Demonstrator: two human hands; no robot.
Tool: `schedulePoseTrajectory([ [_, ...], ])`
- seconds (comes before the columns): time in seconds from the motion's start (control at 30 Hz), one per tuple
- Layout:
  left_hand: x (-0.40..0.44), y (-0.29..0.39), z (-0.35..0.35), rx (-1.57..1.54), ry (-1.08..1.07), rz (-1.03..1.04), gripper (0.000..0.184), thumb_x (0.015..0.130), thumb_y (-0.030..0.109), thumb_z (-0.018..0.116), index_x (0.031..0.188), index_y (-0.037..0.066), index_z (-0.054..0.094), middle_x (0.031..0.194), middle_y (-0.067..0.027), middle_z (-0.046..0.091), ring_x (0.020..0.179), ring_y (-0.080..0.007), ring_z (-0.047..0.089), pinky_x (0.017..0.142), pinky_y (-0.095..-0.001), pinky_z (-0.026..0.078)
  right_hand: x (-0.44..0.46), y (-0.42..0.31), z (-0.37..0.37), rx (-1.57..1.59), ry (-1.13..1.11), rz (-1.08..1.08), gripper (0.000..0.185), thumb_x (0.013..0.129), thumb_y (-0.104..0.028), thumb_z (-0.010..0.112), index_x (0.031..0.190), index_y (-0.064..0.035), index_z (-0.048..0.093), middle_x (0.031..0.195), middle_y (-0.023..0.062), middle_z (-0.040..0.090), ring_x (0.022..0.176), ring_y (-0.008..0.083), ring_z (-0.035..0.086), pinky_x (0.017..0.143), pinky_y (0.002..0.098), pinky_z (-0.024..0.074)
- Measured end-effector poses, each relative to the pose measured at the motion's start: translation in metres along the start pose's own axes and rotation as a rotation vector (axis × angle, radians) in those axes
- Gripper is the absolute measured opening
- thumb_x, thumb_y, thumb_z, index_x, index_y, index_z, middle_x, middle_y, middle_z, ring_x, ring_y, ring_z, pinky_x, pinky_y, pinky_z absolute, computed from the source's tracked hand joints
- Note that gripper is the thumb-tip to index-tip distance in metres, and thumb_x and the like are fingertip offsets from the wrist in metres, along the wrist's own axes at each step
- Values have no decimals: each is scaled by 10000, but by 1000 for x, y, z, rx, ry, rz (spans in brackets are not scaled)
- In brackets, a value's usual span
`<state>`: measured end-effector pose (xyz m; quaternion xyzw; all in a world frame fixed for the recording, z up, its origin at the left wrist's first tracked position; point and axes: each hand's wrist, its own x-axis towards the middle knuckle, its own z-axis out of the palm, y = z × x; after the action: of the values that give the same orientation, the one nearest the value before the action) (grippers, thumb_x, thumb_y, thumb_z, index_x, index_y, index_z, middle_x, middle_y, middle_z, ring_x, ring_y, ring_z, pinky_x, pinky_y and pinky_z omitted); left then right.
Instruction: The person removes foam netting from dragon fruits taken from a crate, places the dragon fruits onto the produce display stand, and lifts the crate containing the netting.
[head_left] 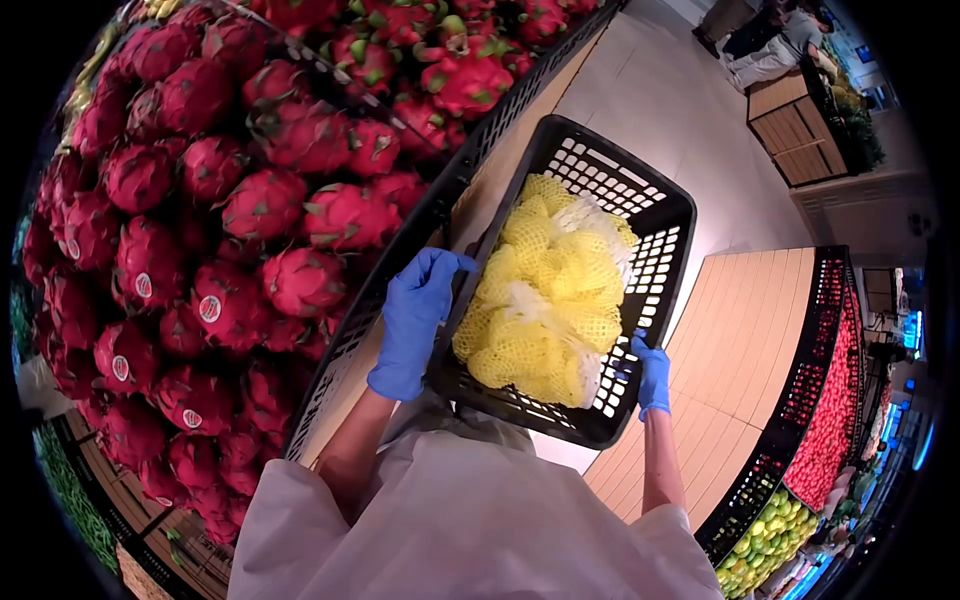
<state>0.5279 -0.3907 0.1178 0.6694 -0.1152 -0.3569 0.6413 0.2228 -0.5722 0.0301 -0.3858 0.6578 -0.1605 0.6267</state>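
A black plastic crate (662, 262) with slotted walls is in front of my body, tilted in view. Inside it lies a heap of yellow foam fruit nets (545, 290), with some whitish netting or film among them. Whether fruit sits inside the nets, I cannot tell. My left hand (415, 315), in a blue glove, has its fingers curled at the crate's left rim, beside the dragon fruit display. On the opposite side, my right hand (652, 376), also blue-gloved, grips the rim near the lower right corner.
Heaped dragon fruit (215, 235), some with round stickers, fill a black-edged stand on the left. To the right is a wood-panelled stand (745, 375) with small red produce (825, 425) and green-yellow fruit (768, 540). People (770, 45) are by a wooden stand further back.
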Motion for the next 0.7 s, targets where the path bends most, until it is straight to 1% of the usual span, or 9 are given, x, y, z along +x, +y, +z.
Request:
schedulePoseTrajectory([
  [0.17, -9, -20, -29, -67, 150, 6, 228, 922, 173, 453, 836, 49, 625, 547, 75, 399, 455, 8, 282, 417, -171, 223, -45, 2, -39, 20, 14, 6, 241, 816, -183, 546, 1048, -122, 521, 852, 81, 605, 592, 218, 599, 443, 279, 465],
  [0.23, -8, -40, -36, -79, 175, -18, 200, 905, 161, 466, 840, 54, 621, 541, 65, 395, 453, -3, 313, 416, -179, 243, -81, 1, -50, 28, 59, -23, 224, 816, -169, 565, 1031, -133, 512, 802, 51, 590, 584, 212, 590, 450, 277, 459],
  [0.37, 12, -126, -34, -101, 131, -146, 151, 874, 128, 478, 863, 50, 606, 541, 46, 416, 444, -25, 343, 420, -195, 265, -138, 5, -72, 43, 211, 19, 215, 816, -188, 563, 1016, -137, 503, 863, 64, 595, 619, 231, 598, 471, 269, 449],
  [0.4, 26, -173, -37, -73, 34, -333, 208, 832, 162, 536, 996, 40, 574, 683, -21, 535, 552, -90, 484, 494, -229, 381, -150, 3, -74, 43, 249, 16, 217, 814, -190, 565, 1017, -139, 503, 863, 69, 598, 619, 234, 599, 470, 269, 447],
  [0.43, 32, -205, -34, -72, 21, -336, 208, 832, 162, 536, 996, 40, 574, 683, -21, 535, 552, -90, 484, 494, -229, 381, -160, 4, -77, 44, 289, 14, 220, 813, -192, 566, 1017, -141, 504, 863, 74, 602, 618, 237, 600, 469, 268, 445],
  [0.5, 35, -241, -23, 525, -23, -203, 519, 753, 265, 623, 1186, 22, 472, 1015, -134, 566, 887, -222, 570, 760, -304, 459, -167, 14, -93, 82, 304, 2, 223, 809, -194, 569, 1015, -142, 503, 857, 84, 608, 619, 242, 602, 477, 271, 450],
  [0.53, 38, -249, -21, 600, -120, -298, 800, 671, 339, 680, 1304, -2, 329, 1284, -194, 408, 1190, -303, 405, 992, -343, 326, -169, 17, -98, 92, 332, -6, 226, 808, -193, 568, 1018, -142, 503, 858, 89, 612, 617, 242, 603, 480, 273, 453],
  [0.63, 49, -286, -16, 744, -212, -251, 872, 644, 380, 687, 1315, -22, 300, 1320, -191, 374, 1236, -301, 352, 1037, -335, 258, -168, 22, -108, 129, 375, -15, 235, 804, -193, 563, 1026, -140, 509, 864, 96, 616, 618, 242, 605, 490, 278, 463],
  [0.7, 49, -303, -12, 740, -153, -280, 761, 677, 303, 677, 1296, 6, 349, 1277, -192, 423, 1187, -302, 410, 991, -343, 326, -169, 19, -110, 132, 401, -28, 219, 800, -169, 549, 1014, -140, 517, 869, 98, 614, 622, 248, 606, 498, 280, 468],
])
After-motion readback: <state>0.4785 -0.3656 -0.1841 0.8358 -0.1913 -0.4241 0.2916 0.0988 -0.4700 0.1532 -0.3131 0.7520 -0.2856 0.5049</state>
